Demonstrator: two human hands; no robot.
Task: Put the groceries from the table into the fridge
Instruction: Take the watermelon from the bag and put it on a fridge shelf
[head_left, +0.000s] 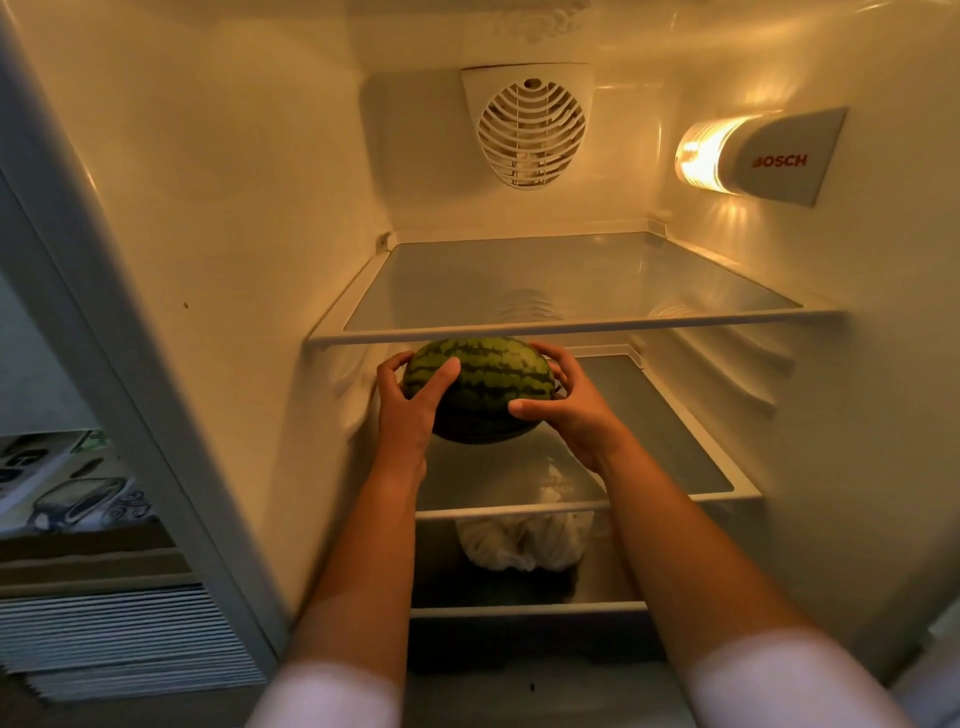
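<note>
A striped green watermelon (485, 387) is held between both hands inside the open fridge, just under the front edge of the top glass shelf (571, 327). My left hand (408, 402) grips its left side. My right hand (563, 402) grips its right side. The melon's underside sits at or just above the second glass shelf (675, 441); I cannot tell whether it touches. A white plastic bag (519, 540) lies on the shelf below, partly seen through the glass.
The top shelf holds nothing. A fan grille (530, 127) is on the back wall and a lit lamp (711, 156) on the right wall. The fridge's left wall (208, 260) is close to my left hand. Outside at the left is a stack of papers (119, 639).
</note>
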